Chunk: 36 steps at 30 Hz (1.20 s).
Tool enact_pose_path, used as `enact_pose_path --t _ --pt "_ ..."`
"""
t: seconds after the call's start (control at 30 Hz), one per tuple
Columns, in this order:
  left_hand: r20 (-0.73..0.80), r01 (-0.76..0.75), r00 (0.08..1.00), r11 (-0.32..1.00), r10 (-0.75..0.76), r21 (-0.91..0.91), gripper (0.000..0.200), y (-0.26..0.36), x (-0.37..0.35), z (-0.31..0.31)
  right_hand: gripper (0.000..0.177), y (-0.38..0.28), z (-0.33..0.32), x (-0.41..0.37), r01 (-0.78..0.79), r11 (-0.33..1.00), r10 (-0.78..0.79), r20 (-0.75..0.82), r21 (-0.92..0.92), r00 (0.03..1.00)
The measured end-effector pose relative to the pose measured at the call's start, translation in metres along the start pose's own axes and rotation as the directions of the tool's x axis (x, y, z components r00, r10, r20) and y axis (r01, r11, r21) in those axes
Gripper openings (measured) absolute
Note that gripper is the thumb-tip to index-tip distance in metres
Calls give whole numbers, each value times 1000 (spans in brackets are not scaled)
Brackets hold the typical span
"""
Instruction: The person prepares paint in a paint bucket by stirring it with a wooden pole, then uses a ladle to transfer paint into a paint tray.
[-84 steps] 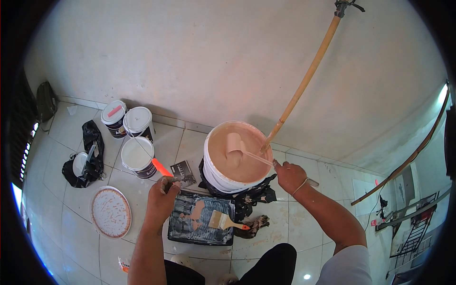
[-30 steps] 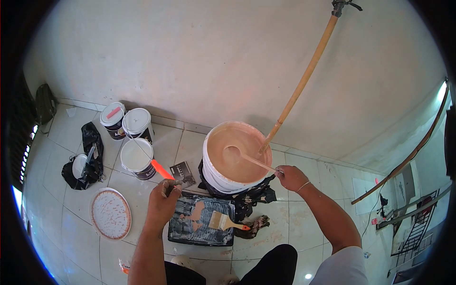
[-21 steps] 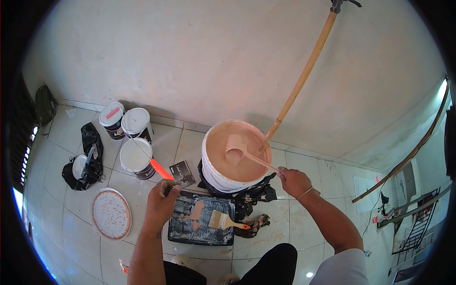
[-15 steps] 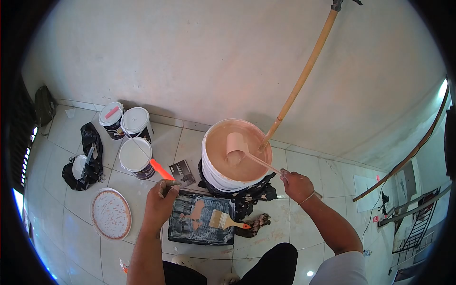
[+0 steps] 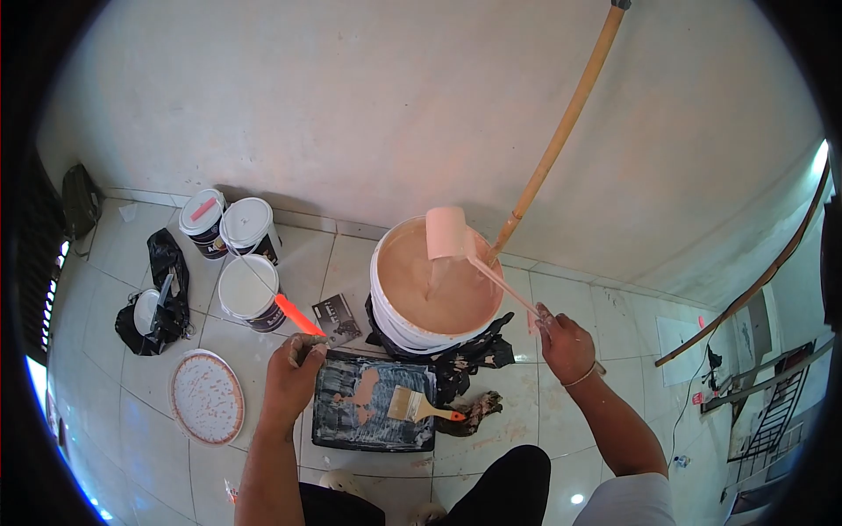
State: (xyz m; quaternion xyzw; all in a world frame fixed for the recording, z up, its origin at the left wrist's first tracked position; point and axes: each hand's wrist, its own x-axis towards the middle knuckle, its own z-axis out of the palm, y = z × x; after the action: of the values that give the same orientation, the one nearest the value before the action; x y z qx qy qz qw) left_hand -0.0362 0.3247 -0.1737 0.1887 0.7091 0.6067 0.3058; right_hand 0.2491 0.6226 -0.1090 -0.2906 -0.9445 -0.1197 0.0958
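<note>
Right hand (image 5: 566,346) is closed around the far end of a long-handled ladle (image 5: 445,233), fingers wrapped on the handle tip. The handle runs up toward 10 o'clock, and the cup is lifted clear above the back rim of the big white bucket (image 5: 375,294), tipped so a thin stream of peach paint (image 5: 436,273) runs back down into it.

The bucket is close to full and the colour looks even all the way across, no streaks that I can spot. So I'd say the mixing is mostly there and this is more of a consistency check. A bamboo pole (image 5: 561,140) leans on the wall from the bucket's 1 o'clock edge.

Left hand (image 5: 294,381) is fisted around something with a bright orange handle (image 5: 296,314) poking out toward 11 o'clock. Could be a scraper or a knife, honestly can't tell from this angle. It sits just over the top left corner of the black tray (image 5: 338,430).

That tray is at 6 o'clock from the bucket and only has a few peach patches and white smears in it. A flat brush (image 5: 410,405) lies across it, nobody touching it. So loading the tray looks like it's barely started.

Further out, at 9 o'clock from the bucket, there's an open tub of white paint (image 5: 248,289) with two lidded tubs (image 5: 224,219) behind it. A spattered round lid (image 5: 207,397) lies on the tiles at 8 o'clock.
</note>
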Motion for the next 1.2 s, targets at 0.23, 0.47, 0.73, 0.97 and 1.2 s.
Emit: enact_pose_path --t 0.23,0.47,0.73,0.97,1.2 --pt "-2 17 1000 1000 -17 6 16 1 0 3 32 -1 15 17 21 1000 -22 -57 -21 998" --pt "-12 15 1000 1000 -15 1 17 -5 0 1 36 -2 48 42 126 976 -93 187 -176 978" --pt "-7 22 1000 1000 -22 1 18 4 -3 2 33 -25 49 70 169 972 -117 290 -162 950" --pt "-4 -2 1000 1000 2 -17 18 0 -3 2 30 -35 70 79 180 975 -121 369 -129 922" --pt "0 16 1000 1000 -16 3 17 3 -5 2 21 -48 74 110 231 970 -170 481 -70 860"
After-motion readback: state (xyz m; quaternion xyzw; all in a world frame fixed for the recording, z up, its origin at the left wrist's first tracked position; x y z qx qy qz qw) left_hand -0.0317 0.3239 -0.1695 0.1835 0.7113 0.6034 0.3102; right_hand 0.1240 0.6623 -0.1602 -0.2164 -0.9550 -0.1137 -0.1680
